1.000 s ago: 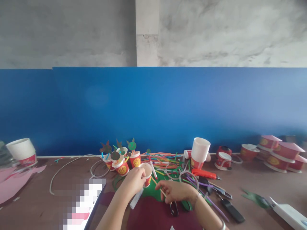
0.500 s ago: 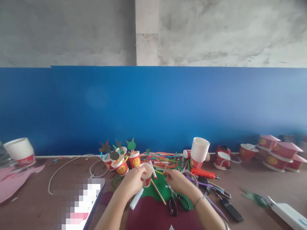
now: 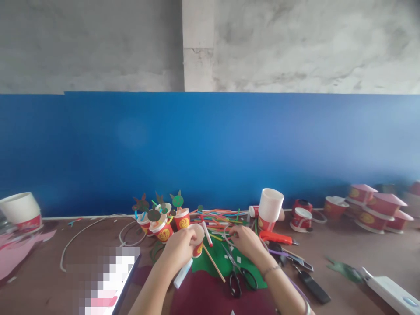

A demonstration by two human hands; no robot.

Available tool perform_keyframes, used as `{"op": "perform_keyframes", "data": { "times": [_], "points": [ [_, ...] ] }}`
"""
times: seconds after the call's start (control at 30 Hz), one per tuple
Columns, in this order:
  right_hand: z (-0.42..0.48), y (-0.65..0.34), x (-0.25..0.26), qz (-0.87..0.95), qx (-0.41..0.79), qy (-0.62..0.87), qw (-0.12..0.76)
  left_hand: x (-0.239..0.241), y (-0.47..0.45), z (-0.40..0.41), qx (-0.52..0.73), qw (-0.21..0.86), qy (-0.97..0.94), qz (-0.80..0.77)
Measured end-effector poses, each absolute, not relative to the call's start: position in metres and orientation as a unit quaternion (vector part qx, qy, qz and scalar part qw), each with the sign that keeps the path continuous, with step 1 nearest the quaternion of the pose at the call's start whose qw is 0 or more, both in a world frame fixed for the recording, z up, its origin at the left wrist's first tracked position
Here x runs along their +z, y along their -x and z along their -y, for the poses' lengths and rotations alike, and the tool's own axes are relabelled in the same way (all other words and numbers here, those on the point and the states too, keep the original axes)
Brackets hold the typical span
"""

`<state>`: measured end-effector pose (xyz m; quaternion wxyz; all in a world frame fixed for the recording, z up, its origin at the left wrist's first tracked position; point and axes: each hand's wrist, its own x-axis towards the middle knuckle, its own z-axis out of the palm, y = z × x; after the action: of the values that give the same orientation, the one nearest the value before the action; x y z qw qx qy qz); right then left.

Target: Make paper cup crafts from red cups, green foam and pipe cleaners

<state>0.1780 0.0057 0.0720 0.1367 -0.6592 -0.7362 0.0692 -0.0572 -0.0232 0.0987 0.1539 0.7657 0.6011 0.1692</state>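
My left hand is closed around a red and white paper cup, its pale round end tilted up towards me. To the right, my right hand hovers low by a heap of coloured straws, fingers curled together; what they hold, if anything, is hidden. Between my hands lie a white marker with a red tip, a thin wooden stick and black-handled scissors with blades apart. A whitish tube lies below my left hand. Green sheet and maroon sheet spread underneath.
Decorated cups with animal-head cutouts stand behind my left hand. Stacked white cups, an orange utility knife, a black key fob and pink-roofed cups are right. A pixelated screen lies left. A blue panel stands behind.
My right hand has shifted from beside the yellow straw and scissor tips slightly up and away, uncovering small white scraps. My left hand still grips the cup. The whole view has drifted slightly.
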Motion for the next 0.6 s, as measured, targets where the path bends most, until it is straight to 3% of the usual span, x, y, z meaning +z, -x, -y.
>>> {"op": "perform_keyframes", "data": {
  "times": [0.4, 0.6],
  "points": [
    [-0.047, -0.129, 0.056, 0.773, -0.003, 0.627, 0.098, 0.112, 0.033, 0.037, 0.273, 0.184, -0.783, -0.528],
    [-0.051, -0.132, 0.055, 0.772, -0.002, 0.631, 0.080, 0.121, 0.005, 0.058, 0.289, 0.371, -0.764, -0.441]
  ]
}}
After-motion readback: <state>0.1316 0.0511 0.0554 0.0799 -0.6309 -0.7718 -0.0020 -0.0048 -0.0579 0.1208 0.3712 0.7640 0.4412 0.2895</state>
